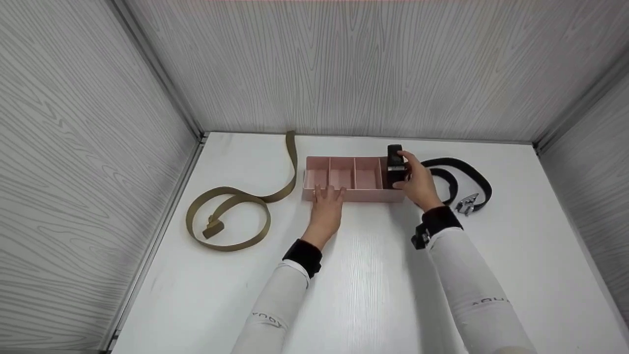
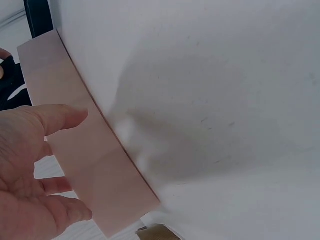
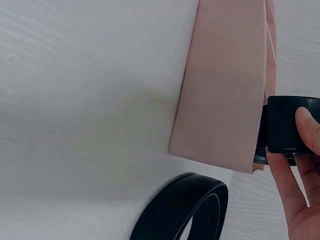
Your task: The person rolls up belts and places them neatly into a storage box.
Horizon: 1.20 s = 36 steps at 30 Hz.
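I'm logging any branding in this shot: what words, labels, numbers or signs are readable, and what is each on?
"AQUA", apparently, on the left sleeve; the slanted letters are faint, so the reading is tentative.
"AQU", apparently, on the right sleeve; whatever follows is lost at the sleeve's edge.
Silver buckle: too small to tell whether it is marked.
No lettering shows on the pink box or rolled black belt.
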Available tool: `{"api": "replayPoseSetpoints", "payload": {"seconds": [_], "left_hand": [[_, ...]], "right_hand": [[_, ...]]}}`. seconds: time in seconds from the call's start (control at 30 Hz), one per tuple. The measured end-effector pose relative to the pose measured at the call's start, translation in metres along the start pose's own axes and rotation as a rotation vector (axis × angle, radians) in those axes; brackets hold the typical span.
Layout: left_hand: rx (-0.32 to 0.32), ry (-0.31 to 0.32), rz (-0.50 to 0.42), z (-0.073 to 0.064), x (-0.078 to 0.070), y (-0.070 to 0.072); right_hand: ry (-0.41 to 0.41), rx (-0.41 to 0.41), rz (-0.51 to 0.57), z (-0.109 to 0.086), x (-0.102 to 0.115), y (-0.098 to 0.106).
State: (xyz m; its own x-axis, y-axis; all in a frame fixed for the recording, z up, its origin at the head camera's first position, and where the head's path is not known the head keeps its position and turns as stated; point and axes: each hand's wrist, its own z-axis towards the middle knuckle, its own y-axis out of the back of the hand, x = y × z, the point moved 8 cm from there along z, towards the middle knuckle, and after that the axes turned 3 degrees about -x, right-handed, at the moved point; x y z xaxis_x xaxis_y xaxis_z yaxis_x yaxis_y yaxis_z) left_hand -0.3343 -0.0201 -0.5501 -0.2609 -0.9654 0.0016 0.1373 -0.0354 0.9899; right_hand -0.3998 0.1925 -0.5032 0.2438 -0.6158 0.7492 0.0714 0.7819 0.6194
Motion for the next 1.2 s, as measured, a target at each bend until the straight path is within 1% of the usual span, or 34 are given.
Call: {"api": "replayPoseSetpoints", "payload": {"seconds": [0.1, 0.2, 0.37, 0.47, 0.57, 0.73, 0.83, 0.9, 1.0, 1.1, 1.2], "left_hand": [[0.001, 0.009, -0.045, 0.002, 0.001, 0.001], [0.007, 0.017, -0.068, 0.003, 0.002, 0.001], [0.013, 0.018, -0.053, 0.003, 0.002, 0.001], [0.020, 0.020, -0.044, 0.002, 0.001, 0.001], [0.025, 0.019, -0.029, 0.002, 0.000, 0.000], [0.023, 0.010, -0.001, 0.002, -0.001, -0.001], [0.045, 0.009, -0.010, 0.002, -0.001, -0.003], [0.060, 0.010, -0.023, 0.002, -0.001, -0.005], [0.067, 0.009, -0.027, 0.002, -0.001, -0.006], [0.056, 0.007, -0.015, 0.001, 0.000, -0.005], [0.039, 0.010, -0.010, -0.002, 0.000, -0.004]], "right_hand": [[0.031, -0.027, -0.026, -0.001, -0.002, -0.002], [0.055, -0.051, -0.061, -0.002, -0.004, -0.003], [0.052, -0.057, -0.124, -0.006, -0.011, -0.006], [0.062, -0.043, -0.137, -0.009, -0.015, -0.007], [0.068, -0.014, -0.116, -0.013, -0.020, -0.008], [0.019, 0.051, -0.083, -0.019, -0.029, -0.010], [-0.009, 0.065, -0.081, -0.022, -0.032, -0.011], [-0.001, 0.045, -0.086, -0.022, -0.031, -0.009], [0.037, -0.028, -0.114, -0.023, -0.025, -0.003], [0.125, -0.112, -0.179, -0.027, -0.013, 0.002], [0.218, -0.181, -0.280, -0.036, 0.000, 0.002]]}}
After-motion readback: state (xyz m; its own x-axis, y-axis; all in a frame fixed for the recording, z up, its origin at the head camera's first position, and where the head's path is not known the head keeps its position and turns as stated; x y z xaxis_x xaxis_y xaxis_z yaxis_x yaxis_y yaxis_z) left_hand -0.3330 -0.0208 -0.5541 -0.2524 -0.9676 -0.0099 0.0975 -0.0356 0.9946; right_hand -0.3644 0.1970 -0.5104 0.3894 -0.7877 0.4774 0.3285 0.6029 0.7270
